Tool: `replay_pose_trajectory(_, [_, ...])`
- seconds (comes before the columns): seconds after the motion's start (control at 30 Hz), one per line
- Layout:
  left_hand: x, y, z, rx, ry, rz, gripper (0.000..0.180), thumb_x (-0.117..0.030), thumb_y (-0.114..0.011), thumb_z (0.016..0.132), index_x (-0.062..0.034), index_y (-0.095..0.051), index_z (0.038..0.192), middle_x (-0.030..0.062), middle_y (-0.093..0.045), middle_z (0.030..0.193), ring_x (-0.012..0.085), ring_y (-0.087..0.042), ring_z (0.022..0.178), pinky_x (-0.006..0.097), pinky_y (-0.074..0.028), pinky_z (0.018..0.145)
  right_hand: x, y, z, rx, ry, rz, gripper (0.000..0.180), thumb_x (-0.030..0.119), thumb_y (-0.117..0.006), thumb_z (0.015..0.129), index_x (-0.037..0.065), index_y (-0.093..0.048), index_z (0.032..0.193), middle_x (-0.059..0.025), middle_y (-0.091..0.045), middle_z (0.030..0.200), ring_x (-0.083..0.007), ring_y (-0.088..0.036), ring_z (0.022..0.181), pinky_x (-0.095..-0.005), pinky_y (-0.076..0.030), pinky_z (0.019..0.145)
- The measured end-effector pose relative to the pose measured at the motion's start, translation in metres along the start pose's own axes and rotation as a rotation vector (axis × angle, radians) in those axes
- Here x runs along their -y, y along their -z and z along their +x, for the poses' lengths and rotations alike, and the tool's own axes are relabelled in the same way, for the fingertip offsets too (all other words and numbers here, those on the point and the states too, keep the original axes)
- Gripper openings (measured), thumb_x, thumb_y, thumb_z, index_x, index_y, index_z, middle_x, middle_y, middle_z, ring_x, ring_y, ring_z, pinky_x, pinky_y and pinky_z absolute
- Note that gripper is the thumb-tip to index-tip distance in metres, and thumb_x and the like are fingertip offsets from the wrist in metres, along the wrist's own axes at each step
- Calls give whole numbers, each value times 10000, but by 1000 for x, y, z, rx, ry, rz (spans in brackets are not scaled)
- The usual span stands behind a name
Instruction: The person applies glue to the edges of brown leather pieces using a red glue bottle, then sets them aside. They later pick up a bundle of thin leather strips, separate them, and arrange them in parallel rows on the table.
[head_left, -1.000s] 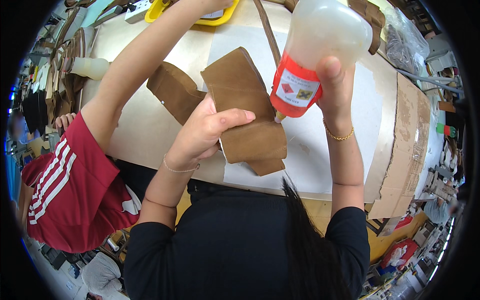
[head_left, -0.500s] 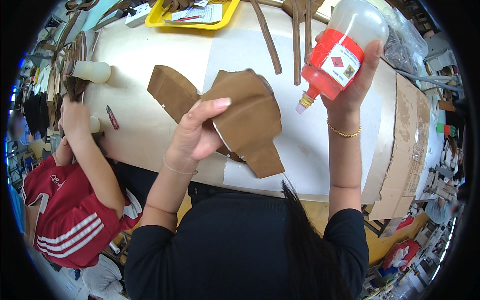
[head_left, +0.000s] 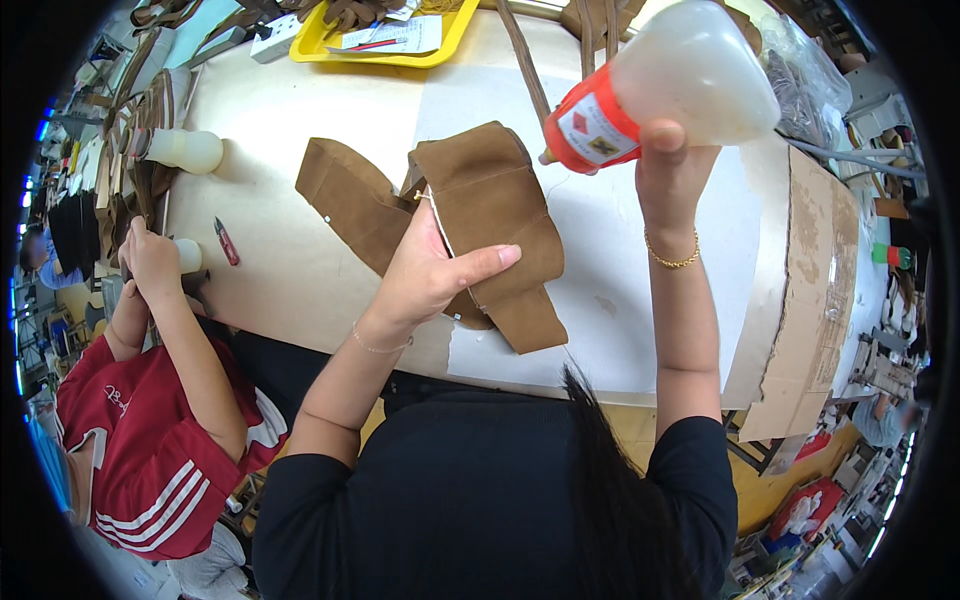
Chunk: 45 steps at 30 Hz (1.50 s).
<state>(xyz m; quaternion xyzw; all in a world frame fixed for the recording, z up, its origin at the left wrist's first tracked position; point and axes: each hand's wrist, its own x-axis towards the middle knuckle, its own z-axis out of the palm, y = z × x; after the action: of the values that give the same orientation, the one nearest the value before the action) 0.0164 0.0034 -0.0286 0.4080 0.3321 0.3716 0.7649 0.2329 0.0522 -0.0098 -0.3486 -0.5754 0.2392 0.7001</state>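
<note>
L hand (head_left: 424,278) grips brown pc (head_left: 505,215), fingertips hidden under it; R hand (head_left: 676,192) holds red/whitish btl (head_left: 668,92), fingers mostly hidden.

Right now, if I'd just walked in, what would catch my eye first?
Likely the red-and-whitish bottle, tilted in the right hand at upper right. Next, the brown piece held in the left hand near the middle. Then the bright yellow tray at the picture's top edge, left of centre.
</note>
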Motion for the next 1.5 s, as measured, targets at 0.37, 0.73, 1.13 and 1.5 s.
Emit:
replay_pose_trajectory(0.37, [-7, -5, -5, 26, -22, 18, 708, -39, -737, 801, -9, -333, 1381, 100, -529, 1257, 178, -533, 1165, 342, -455, 982, 7, -13, -1, 107, 30, -48, 621, 394, -893, 642, -12, -658, 1049, -77, -716, 924, -184, -690, 840, -307, -558, 745])
replay_pose_trajectory(0.73, [-8, -5, -10, 25, -8, -10, 702, -69, -753, 793, -9, -344, 1360, 107, -531, 1249, 185, -535, 1164, 349, -454, 986, -2, 12, 1, 96, -208, -21, 800, 612, -606, 857, -34, -429, 1294, -106, -576, 1169, -185, -610, 1057, -332, -529, 878])
replay_pose_trajectory(1.13, [-9, -4, -11, 28, -36, -18, 680, -47, -737, 800, -6, -358, 1363, 110, -537, 1260, 189, -542, 1163, 357, -460, 983, -3, 3, -6, 93, -288, 14, 755, 600, -569, 888, -23, -438, 1293, -94, -574, 1154, -155, -612, 1014, -306, -539, 831])
replay_pose_trajectory(1.5, [-12, -7, -10, -8, -70, -52, 601, -13, -705, 813, 0, -407, 1335, 112, -571, 1210, 188, -569, 1124, 348, -479, 959, 10, 14, -35, 58, -428, 71, 793, 625, -559, 881, -48, -446, 1286, -129, -623, 1064, -182, -664, 905, -309, -564, 764])
